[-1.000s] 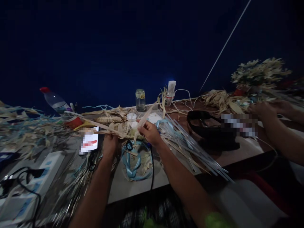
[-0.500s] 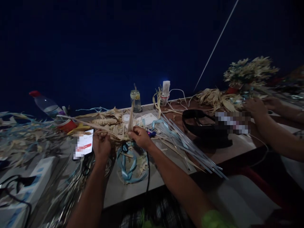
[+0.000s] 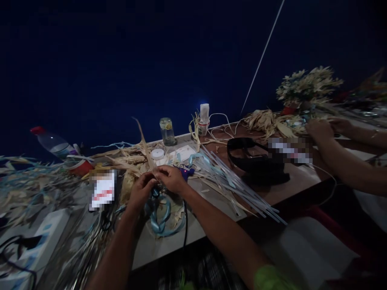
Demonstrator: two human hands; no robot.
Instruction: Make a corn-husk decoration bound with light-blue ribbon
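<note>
Close together above the table, my two hands meet at a dry corn husk (image 3: 145,149) that sticks up between them. My left hand (image 3: 141,191) has its fingers closed in a pinch at the husk's lower end. Beside it, my right hand (image 3: 173,179) pinches the same end from the right; the fingertips hide exactly how they grip. More husk strips (image 3: 127,166) fan out to the left of the fingers. Just below the hands lies a loop of light blue ribbon (image 3: 163,230). A corn cob (image 3: 133,160) rests behind my left hand.
A lit phone (image 3: 104,189) and a white power strip (image 3: 45,237) are on the left. Behind stand a jar (image 3: 167,133) and a tilted bottle (image 3: 54,143). Clear plastic sticks (image 3: 242,191) and a black strap (image 3: 256,159) lie right, near another person's hand (image 3: 320,133).
My left hand has moved right, from beside the phone to meet my right hand. The upright husk now leans left. The whole view has shifted slightly.
</note>
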